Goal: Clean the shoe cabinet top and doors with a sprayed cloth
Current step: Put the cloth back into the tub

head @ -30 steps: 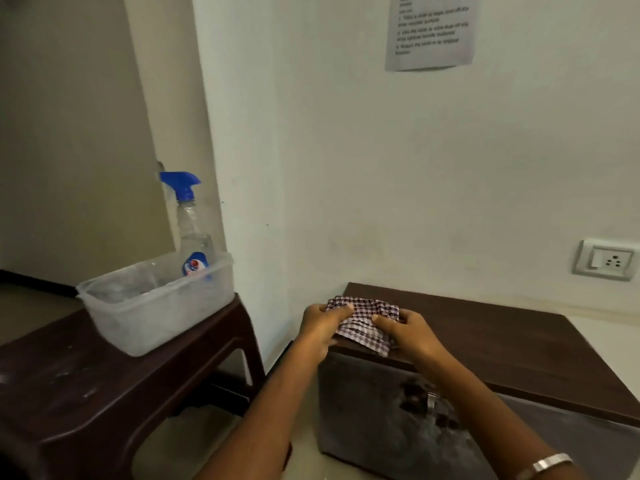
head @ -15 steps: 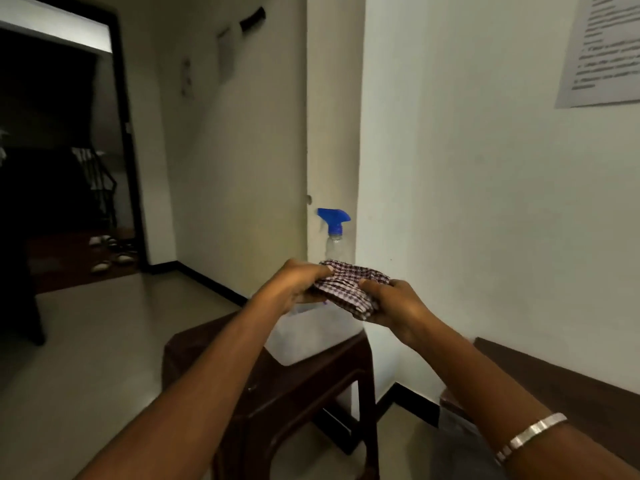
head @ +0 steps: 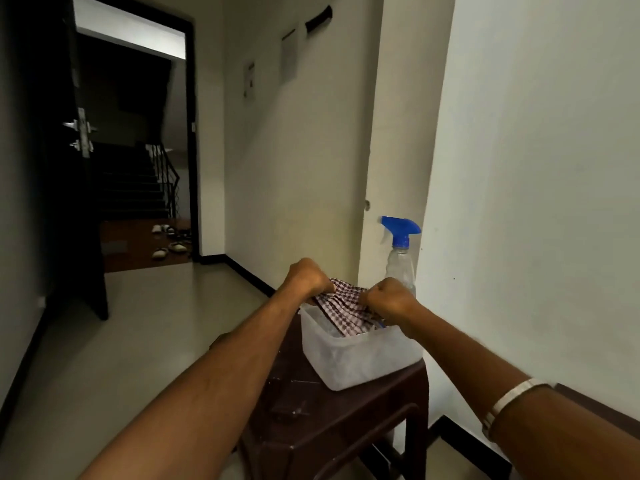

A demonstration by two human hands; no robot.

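A dark brown plastic desk (head: 332, 420) is seen low in the head view and serves as the landmark. On its top, at the far right corner, a translucent plastic tub (head: 360, 362) is set, presumably to keep the cleaning things together. Inside the tub, at its back right corner, a clear spray bottle (head: 401, 265) with a blue trigger head is stood upright against the wall. The checked cloth (head: 346, 308) is held bunched over the tub, its lower folds dipping past the rim; whether it touches the tub floor cannot be told. It is gripped at its left end by the left hand (head: 306, 277) and at its right end by the right hand (head: 389, 296), both clenched on the fabric, probably so that it can be lowered in or gathered for spraying. A metal bangle (head: 512, 398) is worn on the right forearm. The shoe cabinet is hardly shown; only a dark edge right of the desk may belong to it. Beyond the desk, an open doorway (head: 138, 150) and scattered footwear (head: 171, 242) are seen. Nothing is seen blocking the bottle except the right hand in front of it.
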